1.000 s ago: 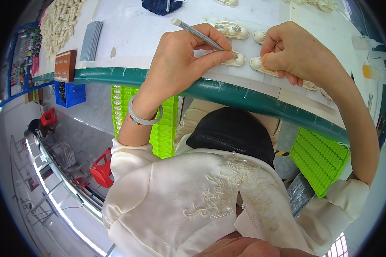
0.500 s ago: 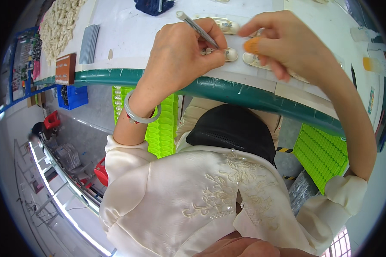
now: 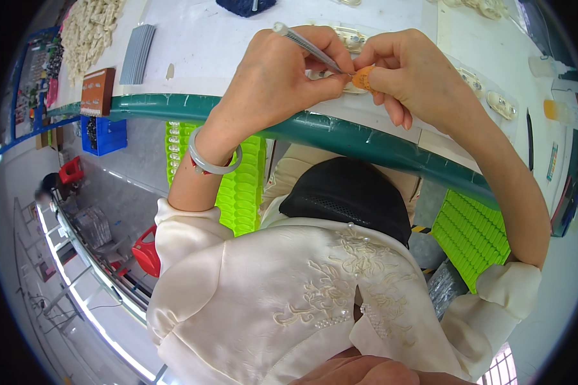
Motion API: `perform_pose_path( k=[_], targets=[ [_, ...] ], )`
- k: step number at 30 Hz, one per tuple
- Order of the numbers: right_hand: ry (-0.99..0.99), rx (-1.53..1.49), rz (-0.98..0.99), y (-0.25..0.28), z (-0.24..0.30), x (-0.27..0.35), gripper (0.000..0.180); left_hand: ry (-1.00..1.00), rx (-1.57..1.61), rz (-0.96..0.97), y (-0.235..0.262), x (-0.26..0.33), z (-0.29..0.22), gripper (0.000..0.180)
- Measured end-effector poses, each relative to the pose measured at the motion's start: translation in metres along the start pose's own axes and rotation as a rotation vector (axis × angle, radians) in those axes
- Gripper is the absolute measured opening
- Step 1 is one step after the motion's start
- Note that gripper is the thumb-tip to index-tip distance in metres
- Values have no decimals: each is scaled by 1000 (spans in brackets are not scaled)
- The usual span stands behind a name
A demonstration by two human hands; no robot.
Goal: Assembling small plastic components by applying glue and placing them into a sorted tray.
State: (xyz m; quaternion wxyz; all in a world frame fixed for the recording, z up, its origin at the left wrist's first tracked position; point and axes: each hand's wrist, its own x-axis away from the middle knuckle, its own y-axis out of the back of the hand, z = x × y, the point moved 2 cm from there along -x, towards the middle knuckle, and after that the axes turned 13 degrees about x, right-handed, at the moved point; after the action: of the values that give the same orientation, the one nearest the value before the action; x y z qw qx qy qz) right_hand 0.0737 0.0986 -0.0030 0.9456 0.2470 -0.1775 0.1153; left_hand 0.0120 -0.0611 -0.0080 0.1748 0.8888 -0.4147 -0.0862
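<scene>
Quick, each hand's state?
Left hand: closed, holding a slim grey tool.
Right hand: partly closed at an orange piece; held or worn, cannot be told.

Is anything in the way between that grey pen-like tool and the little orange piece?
Nothing visible. The pen-like tool, in the left hand, slants with its thin end close beside the orange piece at the fingertips of the right hand. Whether they touch is too small to tell.

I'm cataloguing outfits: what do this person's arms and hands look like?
Cream, satiny sleeves end near the elbows. The left hand has a pale bangle and red band at its wrist. The right hand has a bare wrist; whether the orange thumb piece is worn is unclear.
</scene>
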Motion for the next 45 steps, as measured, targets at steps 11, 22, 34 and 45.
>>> perform_pose_path(
  k=[11, 22, 34, 45],
  targets=[
    [-52, 119, 50, 8, 2, 3, 21, -79, -46, 35, -3, -3, 1, 7],
    [-137, 116, 104, 17, 32, 0, 11, -55, 68, 50, 4, -4, 3, 10],
    [-173, 343, 195, 15, 58, -7, 15, 57, 333, -127, 26, 16, 7, 10],
    [-271, 388, 244, 20, 48, -14, 14, 109, 89, -157, 5, 14, 3, 8]
  ],
)
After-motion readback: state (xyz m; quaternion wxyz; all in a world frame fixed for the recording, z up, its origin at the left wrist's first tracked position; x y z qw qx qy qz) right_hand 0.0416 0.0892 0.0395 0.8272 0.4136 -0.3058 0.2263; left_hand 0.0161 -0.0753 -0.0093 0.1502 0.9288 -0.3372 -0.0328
